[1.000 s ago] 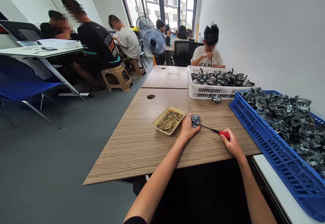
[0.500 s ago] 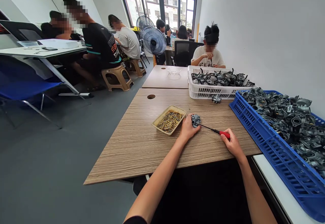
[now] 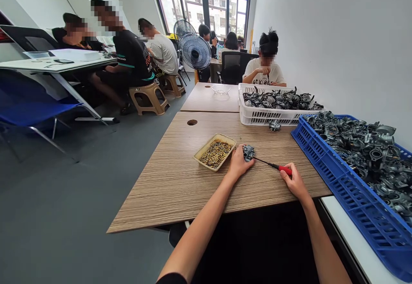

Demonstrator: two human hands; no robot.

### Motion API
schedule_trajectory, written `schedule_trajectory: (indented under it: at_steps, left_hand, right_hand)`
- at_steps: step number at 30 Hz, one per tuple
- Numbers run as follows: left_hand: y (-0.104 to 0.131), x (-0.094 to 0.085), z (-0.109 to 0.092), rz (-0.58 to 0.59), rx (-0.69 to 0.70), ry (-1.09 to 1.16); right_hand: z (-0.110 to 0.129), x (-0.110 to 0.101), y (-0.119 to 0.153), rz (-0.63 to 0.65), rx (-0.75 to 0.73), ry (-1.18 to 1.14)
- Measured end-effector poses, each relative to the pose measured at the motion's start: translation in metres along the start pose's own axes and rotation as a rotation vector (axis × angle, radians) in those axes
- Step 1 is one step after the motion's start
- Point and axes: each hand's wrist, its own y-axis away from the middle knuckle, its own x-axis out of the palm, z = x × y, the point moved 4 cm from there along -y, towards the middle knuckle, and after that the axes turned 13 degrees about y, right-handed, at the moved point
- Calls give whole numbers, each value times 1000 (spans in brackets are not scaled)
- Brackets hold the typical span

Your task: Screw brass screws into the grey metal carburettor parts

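Observation:
My left hand (image 3: 238, 162) is closed round a grey metal carburetor (image 3: 248, 151) on the wood-grain table (image 3: 167, 176). In my right hand (image 3: 294, 181) is a screwdriver (image 3: 285, 170) with a red and black handle. Its long dark shaft points left, and the tip meets the carburetor's near right side; the exact contact spot is too small to make out. Just left of my left hand, a cream tray (image 3: 197, 160) holds many small brass-coloured parts. A tiny brass piece (image 3: 240, 137) lies on the table beyond the tray.
A blue crate (image 3: 341, 176) heaped with carburetors stands along the right. Behind the table's middle, a white basket (image 3: 270, 117) holds more, with one loose carburetor (image 3: 274, 125) before it. A co-worker (image 3: 264, 69) sits beyond. Other people sit at the left table (image 3: 38, 65).
At the left table, a person in a black shirt has shifted a little to the right and turned. My hands, the carburetor and the screwdriver stay nearly in place.

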Motion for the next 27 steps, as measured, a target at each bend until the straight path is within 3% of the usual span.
schedule_trajectory:
  at_steps: [27]
  left_hand:
    - [0, 0, -1, 1, -12, 4]
  right_hand:
    - [-1, 1, 2, -9, -1, -6]
